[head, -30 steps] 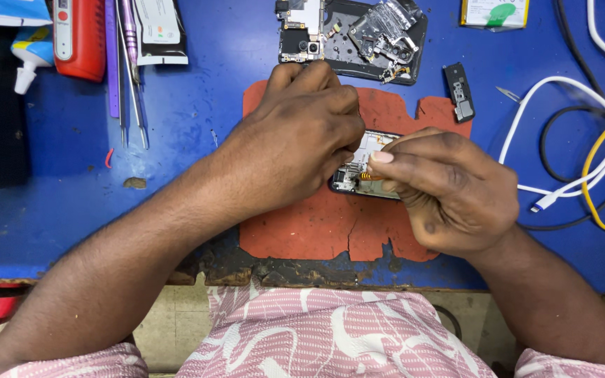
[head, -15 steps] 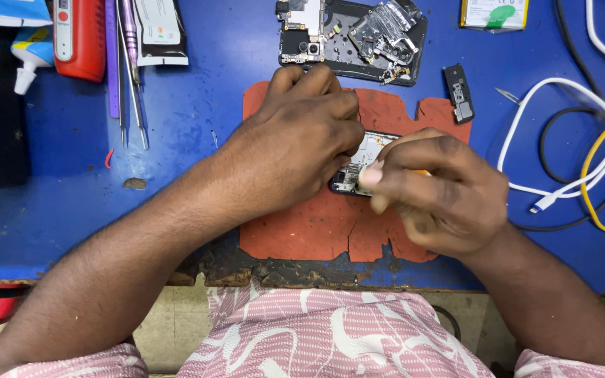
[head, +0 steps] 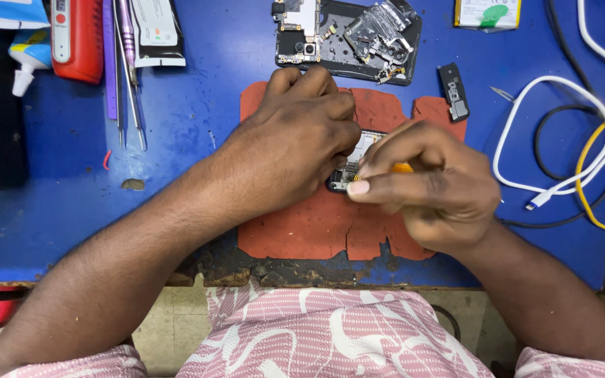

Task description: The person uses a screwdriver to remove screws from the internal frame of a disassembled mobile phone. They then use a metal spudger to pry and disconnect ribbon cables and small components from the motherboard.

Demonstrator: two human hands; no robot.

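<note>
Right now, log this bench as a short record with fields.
surface: blue bench top with a worn orange mat
left hand: pressed down on a small circuit board on the mat
right hand: fingers pinch an orange-handled tool at the board
behind the mat: opened phone body, small black part
left side: tweezers, red device
right side: white cable, yellow cable

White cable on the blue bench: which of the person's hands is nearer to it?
Right. The right hand lies just left of the white cable; the left hand is farther off, beyond the right hand.
</note>
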